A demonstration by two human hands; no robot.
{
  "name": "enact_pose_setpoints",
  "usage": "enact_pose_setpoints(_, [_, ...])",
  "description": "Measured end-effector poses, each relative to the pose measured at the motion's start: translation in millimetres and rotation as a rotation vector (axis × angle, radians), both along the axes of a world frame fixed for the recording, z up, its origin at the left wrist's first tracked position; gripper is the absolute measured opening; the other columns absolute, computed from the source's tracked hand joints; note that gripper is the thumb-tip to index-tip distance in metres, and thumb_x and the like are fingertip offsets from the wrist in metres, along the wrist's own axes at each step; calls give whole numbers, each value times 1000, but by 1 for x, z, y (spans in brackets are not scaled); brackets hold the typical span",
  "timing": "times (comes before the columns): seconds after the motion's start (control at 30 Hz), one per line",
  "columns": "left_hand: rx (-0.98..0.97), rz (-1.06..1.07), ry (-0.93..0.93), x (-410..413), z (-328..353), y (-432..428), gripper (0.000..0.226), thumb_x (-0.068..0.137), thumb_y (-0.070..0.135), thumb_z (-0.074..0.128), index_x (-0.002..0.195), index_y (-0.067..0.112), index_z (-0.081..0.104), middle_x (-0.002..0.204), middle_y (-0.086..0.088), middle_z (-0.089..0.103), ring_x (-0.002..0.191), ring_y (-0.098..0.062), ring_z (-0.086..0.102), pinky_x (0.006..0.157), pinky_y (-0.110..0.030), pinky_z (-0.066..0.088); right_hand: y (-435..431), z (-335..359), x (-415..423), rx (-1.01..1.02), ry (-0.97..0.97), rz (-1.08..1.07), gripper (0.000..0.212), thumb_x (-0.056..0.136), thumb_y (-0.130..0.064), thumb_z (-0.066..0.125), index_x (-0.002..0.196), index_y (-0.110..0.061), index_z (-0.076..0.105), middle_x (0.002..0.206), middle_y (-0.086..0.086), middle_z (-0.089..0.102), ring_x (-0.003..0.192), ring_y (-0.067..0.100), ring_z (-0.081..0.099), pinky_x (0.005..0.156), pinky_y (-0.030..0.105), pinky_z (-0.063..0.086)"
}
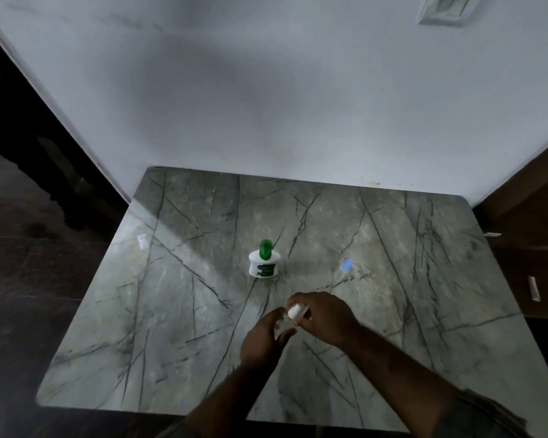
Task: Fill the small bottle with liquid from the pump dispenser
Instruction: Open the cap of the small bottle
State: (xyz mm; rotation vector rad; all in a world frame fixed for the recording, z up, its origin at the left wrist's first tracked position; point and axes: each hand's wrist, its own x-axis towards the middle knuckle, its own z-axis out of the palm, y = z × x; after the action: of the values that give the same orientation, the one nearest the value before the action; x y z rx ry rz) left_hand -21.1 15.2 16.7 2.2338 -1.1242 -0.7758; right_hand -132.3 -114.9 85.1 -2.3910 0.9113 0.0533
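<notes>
A white pump dispenser (264, 263) with a green pump head stands upright near the middle of the grey marble table (171, 311). In front of it, both my hands meet over the table. My left hand (263, 338) grips the clear body of the small bottle (282, 325), which is mostly hidden by my fingers. My right hand (325, 316) has its fingers curled round the bottle's white cap (295, 311). The picture is blurred, so I cannot tell whether the cap is on or off the bottle.
A small blue object (346, 265) lies on the table to the right of the dispenser. A small white piece (142, 240) sits near the left edge. A pale wall rises behind the table, and dark wooden furniture (532, 216) stands at the right.
</notes>
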Motion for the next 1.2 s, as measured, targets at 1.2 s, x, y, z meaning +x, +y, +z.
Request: enact_pose_setpoints(1.2, [-24, 75, 21, -6, -1, 13, 52, 87, 53, 61, 133, 33, 47, 124, 14, 61, 98, -3, 61, 83, -24, 53, 2, 23, 19, -159, 83, -17, 15, 90, -29, 58, 103, -30, 64, 101, -5, 65, 94, 15, 63, 76, 29, 47])
